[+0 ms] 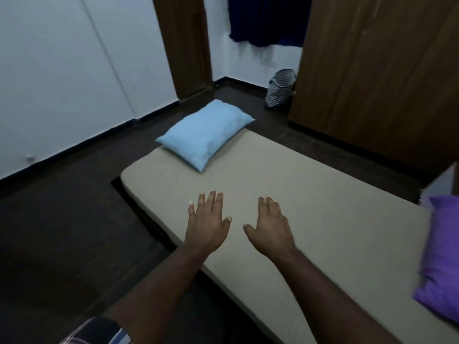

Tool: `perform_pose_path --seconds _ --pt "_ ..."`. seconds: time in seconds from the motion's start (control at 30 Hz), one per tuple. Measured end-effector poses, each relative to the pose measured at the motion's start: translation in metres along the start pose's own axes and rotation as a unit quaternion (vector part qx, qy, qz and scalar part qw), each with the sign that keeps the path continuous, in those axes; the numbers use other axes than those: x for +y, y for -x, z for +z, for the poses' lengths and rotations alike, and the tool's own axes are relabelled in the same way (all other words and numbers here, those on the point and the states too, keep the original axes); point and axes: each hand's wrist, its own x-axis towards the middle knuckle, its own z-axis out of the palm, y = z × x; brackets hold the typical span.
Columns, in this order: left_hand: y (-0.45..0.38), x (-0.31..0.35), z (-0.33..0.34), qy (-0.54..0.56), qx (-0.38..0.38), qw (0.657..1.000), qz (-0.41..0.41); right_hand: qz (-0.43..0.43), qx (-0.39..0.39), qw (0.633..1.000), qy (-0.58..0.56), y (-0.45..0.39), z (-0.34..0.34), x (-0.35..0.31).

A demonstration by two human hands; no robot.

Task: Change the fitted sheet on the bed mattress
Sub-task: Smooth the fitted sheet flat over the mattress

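Hands, left (206, 224) and right (269, 228), hover flat and empty over the beige mattress (310, 194) on the floor, perhaps smoothing its sheet; next, both pillows, blue (206, 135) and purple (442, 259), need lifting off.

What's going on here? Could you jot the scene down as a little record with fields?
place: bedroom, dark floor
mattress: beige, low on the floor
blue pillow: on the mattress's far end
purple pillow: at the right edge
left hand: open, fingers spread, over the mattress
right hand: open, holding nothing
striped bag: on the floor beside the wardrobe
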Motion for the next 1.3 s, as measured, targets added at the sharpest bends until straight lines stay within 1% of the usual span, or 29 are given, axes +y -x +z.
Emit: perform_pose_path --seconds 0.07,0.17,0.27,0.37,0.53,0.7,0.8,0.9,0.97,1.03,1.17,1.3 --pt "-0.003 -0.046 -0.020 0.006 0.014 1.000 -0.025 -0.036 0.002 0.999 0.005 -0.011 0.013 -0.051" --pt "-0.007 -0.100 -0.039 0.023 0.038 0.998 -0.052 -0.063 -0.023 0.998 0.001 -0.030 0.035 -0.105" --pt "-0.014 -0.147 -0.046 0.022 0.036 0.996 -0.073 -0.062 -0.057 0.996 -0.030 -0.055 0.060 -0.138" --pt "-0.036 -0.191 -0.049 0.023 0.031 0.996 -0.084 -0.053 -0.073 0.995 -0.048 -0.092 0.084 -0.166" --pt "-0.117 -0.255 -0.051 0.015 0.022 0.996 -0.083 -0.043 -0.065 0.995 -0.067 -0.177 0.123 -0.213" --pt "-0.206 -0.305 -0.054 0.023 -0.004 0.996 -0.084 -0.016 -0.095 0.992 -0.078 -0.272 0.141 -0.254" --pt "-0.255 -0.326 -0.061 0.033 -0.018 0.996 -0.083 0.019 -0.109 0.988 -0.105 -0.318 0.138 -0.265" --pt "-0.303 -0.343 -0.063 0.052 -0.040 0.994 -0.083 0.071 -0.110 0.979 -0.157 -0.352 0.130 -0.265" --pt "-0.338 -0.354 -0.060 0.069 -0.058 0.992 -0.087 0.120 -0.120 0.966 -0.195 -0.375 0.129 -0.258" --pt "-0.371 -0.365 -0.057 0.082 -0.076 0.989 -0.095 0.173 -0.129 0.945 -0.246 -0.394 0.134 -0.249" --pt "-0.459 -0.398 -0.033 0.100 -0.110 0.985 -0.085 0.300 -0.116 0.879 -0.351 -0.449 0.156 -0.249" --pt "-0.555 -0.435 0.006 0.159 -0.166 0.969 -0.089 0.387 -0.095 0.826 -0.400 -0.527 0.192 -0.263"
